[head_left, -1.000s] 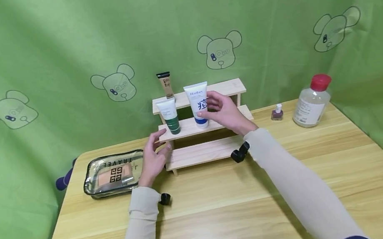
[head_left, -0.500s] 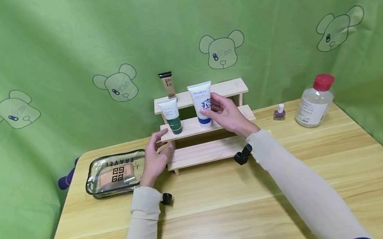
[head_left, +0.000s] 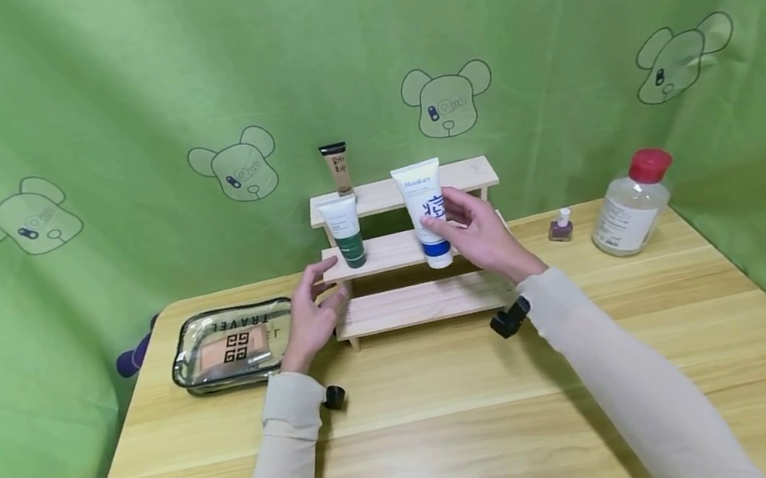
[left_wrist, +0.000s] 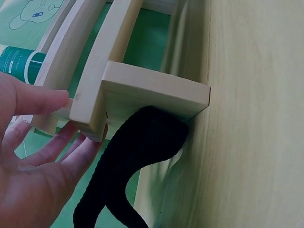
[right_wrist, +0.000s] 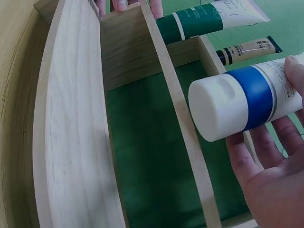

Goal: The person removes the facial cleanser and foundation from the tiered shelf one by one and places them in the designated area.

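Observation:
In the head view my right hand (head_left: pixel 485 235) grips a white squeeze tube (head_left: pixel 424 202) with a blue band, thumb across its front and fingers behind. The tube is upright, cap down, in front of the middle step of a three-step wooden rack (head_left: pixel 408 298). The right wrist view shows its white cap (right_wrist: pixel 213 109) beside the step's edge. My left hand (head_left: pixel 311 310) holds the rack's left end; in the left wrist view its fingers (left_wrist: pixel 83 149) curl by the wooden side. A green-and-white tube (head_left: pixel 344 233) stands on the middle step, near that hand.
A beige tube with a black cap (head_left: pixel 338 170) stands on the top step. Left of the rack lies a clear travel pouch (head_left: pixel 227 350). To the right are a purple nail polish bottle (head_left: pixel 559 228) and a clear red-capped bottle (head_left: pixel 629 210). A green curtain (head_left: pixel 350 41) hangs behind.
My right hand has moved the white tube rightward and toward me, from on the middle step to in front of its edge. The left hand stays at the rack's left end.

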The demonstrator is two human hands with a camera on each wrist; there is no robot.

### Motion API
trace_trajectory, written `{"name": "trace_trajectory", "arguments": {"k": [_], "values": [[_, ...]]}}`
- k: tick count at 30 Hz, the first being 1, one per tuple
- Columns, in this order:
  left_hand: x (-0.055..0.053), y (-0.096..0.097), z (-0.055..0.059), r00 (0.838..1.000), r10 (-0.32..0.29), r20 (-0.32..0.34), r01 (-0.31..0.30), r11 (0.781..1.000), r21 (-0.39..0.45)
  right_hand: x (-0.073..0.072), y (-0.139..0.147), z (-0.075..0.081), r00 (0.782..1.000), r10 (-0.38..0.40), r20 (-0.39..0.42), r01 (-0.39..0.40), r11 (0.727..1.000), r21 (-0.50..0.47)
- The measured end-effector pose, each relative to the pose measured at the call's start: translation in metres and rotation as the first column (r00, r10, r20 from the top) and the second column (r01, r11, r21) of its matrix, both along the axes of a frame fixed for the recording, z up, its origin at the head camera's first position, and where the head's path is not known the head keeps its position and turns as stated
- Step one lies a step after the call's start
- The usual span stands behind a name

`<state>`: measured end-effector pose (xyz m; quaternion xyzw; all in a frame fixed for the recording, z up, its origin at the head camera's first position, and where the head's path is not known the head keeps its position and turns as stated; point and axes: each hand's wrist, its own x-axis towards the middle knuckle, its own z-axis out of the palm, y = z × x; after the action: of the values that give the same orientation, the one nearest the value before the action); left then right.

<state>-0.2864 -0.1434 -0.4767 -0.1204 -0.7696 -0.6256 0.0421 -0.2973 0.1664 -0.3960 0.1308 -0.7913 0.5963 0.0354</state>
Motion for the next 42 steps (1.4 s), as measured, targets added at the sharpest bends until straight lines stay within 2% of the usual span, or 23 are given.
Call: {"name": "trace_trajectory", "arguments": {"k": [6,12,25,33,42], "values": [[0.001,0.0,-0.001,1.0,0.0,0.006,0.0,1.0,-0.003,0.009,0.009,0.004,1.0,0.005,0.009,-0.005,1.0,0.02],[0.001,-0.001,0.0,1.0,0.0,0.001,0.0,1.0,-0.002,0.016,0.017,0.006,0.999,-0.042,0.014,0.042,0.998,0.043],[0.001,0.0,-0.004,1.0,-0.003,0.0,0.003,1.0,-0.004,0.038,0.039,-0.004,0.991,-0.099,0.087,0.092,0.992,0.086],[0.0,0.0,0.001,1.0,-0.003,-0.025,0.003,1.0,0.005,0.045,0.055,-0.003,0.992,-0.117,0.044,0.113,0.99,0.087],[0.001,0.0,0.001,1.0,-0.008,-0.024,0.008,1.0,0.006,0.056,0.071,-0.005,0.986,-0.148,0.07,0.135,0.978,0.161]]}}
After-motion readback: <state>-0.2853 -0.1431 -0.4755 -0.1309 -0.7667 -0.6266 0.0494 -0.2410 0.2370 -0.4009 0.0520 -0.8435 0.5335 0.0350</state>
